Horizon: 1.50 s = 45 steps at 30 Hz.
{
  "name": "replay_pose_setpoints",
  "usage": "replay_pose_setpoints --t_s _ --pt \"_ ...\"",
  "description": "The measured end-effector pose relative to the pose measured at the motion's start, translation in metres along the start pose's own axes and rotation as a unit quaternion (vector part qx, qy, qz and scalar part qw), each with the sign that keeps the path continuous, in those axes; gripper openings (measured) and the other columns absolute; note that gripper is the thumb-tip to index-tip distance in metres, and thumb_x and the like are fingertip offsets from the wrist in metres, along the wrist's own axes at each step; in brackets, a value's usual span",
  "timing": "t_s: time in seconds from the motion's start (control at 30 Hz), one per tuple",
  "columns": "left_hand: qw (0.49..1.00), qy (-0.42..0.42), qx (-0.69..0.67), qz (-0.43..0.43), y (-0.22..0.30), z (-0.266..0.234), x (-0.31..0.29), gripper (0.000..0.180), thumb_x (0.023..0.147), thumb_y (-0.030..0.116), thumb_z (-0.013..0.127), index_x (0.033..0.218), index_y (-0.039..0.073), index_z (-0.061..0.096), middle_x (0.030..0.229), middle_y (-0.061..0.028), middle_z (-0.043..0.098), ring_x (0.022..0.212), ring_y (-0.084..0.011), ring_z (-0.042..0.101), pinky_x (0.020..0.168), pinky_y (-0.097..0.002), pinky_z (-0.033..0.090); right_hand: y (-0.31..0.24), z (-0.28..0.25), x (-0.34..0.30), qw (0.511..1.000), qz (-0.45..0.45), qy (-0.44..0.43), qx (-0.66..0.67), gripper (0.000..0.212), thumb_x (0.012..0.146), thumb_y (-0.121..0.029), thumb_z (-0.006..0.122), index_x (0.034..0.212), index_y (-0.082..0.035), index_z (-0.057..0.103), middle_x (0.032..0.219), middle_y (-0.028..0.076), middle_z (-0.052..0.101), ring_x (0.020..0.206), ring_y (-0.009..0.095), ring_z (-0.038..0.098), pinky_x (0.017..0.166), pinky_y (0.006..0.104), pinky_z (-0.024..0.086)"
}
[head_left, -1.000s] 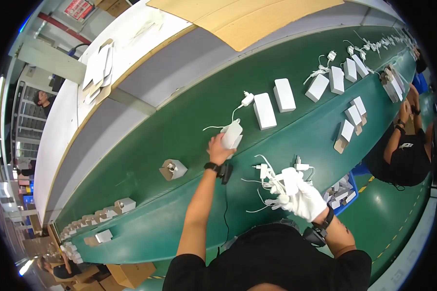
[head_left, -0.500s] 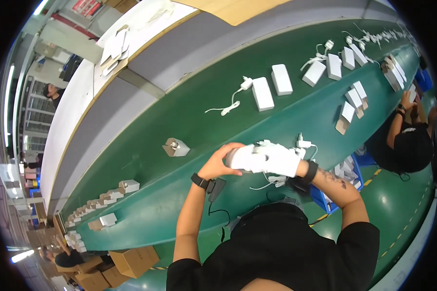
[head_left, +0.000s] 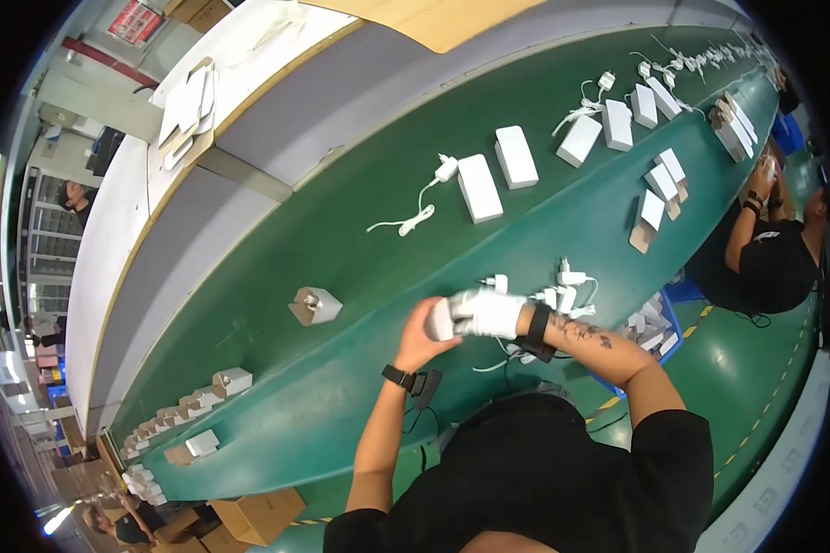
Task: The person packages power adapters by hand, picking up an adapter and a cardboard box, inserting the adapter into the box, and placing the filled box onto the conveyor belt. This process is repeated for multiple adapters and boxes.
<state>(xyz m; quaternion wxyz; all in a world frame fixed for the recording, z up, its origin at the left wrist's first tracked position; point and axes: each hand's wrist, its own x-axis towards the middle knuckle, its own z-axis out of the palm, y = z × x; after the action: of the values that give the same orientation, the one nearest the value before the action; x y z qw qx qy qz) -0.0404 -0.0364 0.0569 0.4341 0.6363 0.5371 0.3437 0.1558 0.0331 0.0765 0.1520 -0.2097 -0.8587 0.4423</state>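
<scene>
My bare left hand (head_left: 420, 337), with a black band at the wrist, is closed around a small white box (head_left: 441, 319). Against the box's right side is my right hand (head_left: 492, 314) in a white glove, its fingers smeared by motion. Whether the glove grips anything cannot be made out. Just beyond it, a white plug charger (head_left: 498, 282) lies on the green work surface. More white chargers with cables (head_left: 572, 276) lie to the right of the glove, and part of a cable shows under the right wrist.
Closed white boxes (head_left: 480, 188) and cabled chargers line the far green strip (head_left: 360, 184). An open box (head_left: 315, 306) stands at left, with a row of open boxes (head_left: 233, 380) beyond. A blue bin (head_left: 673, 336) of white pieces is at right, near a co-worker (head_left: 775, 240).
My right gloved hand has moved left, closer to the box in my left hand, uncovering chargers on the surface. The box now shows less of its length. The whole view has shifted slightly.
</scene>
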Motion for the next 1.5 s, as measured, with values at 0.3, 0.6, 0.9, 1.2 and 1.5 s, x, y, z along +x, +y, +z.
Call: replay_pose_setpoints --t_s 0.3,0.6,0.9,1.2,1.5 --pt "0.947 0.280 -0.150 -0.051 -0.100 -0.119 0.016 0.071 0.071 0.011 0.077 0.129 0.003 0.037 0.122 -0.0070 0.047 0.113 -0.0191 0.046 0.098 -0.0336 0.036 0.150 -0.065 0.190 0.759 0.241 0.224 -0.562 0.035 0.085 -0.018 0.051 0.118 -0.007 0.055 0.129 0.015 0.046 0.118 0.029 0.044 0.093 0.0405 0.039" --pt "0.844 0.501 -0.179 -0.076 0.007 -0.073 -0.039 0.073 0.082 0.027 0.067 0.138 0.001 0.027 0.141 -0.0154 0.034 0.127 -0.0275 0.036 0.107 -0.0383 0.026 0.064 -0.056 0.183 0.837 0.083 0.194 -0.505 0.019 0.078 -0.024 0.054 0.085 -0.011 0.065 0.109 0.020 0.053 0.102 0.036 0.050 0.079 0.0456 0.041" --pt "0.400 -0.028 -0.915 -0.041 -0.033 -0.001 0.027 0.049 0.092 0.049 0.045 0.109 0.004 0.054 0.067 -0.0028 0.047 0.058 -0.0132 0.046 0.057 -0.0251 0.040 -0.051 -0.064 -0.012 0.997 0.010 0.054 -0.053 0.008 0.080 -0.019 0.059 0.082 -0.012 0.062 0.088 0.014 0.057 0.066 0.024 0.056 0.061 0.0343 0.046" --pt "0.757 0.116 -0.623 -0.159 0.059 0.039 0.031 0.045 0.095 0.043 0.042 0.102 0.002 0.058 0.075 -0.0026 0.050 0.065 -0.0113 0.046 0.062 -0.0257 0.041 -0.049 -0.012 -0.026 0.979 0.028 0.176 -0.096 0.025 0.082 -0.020 0.060 0.104 -0.008 0.056 0.088 0.010 0.056 0.073 0.020 0.057 0.064 0.0309 0.046" --pt "0.833 0.056 -0.529 -0.152 0.065 0.067 0.041 0.052 0.097 0.039 0.040 0.125 -0.004 0.048 0.140 -0.0135 0.038 0.125 -0.0242 0.040 0.105 -0.0361 0.031 -0.009 0.053 -0.019 0.923 0.124 0.294 0.215 0.037 0.082 -0.023 0.062 0.113 -0.005 0.053 0.094 0.007 0.057 0.081 0.014 0.056 0.068 0.0286 0.047"
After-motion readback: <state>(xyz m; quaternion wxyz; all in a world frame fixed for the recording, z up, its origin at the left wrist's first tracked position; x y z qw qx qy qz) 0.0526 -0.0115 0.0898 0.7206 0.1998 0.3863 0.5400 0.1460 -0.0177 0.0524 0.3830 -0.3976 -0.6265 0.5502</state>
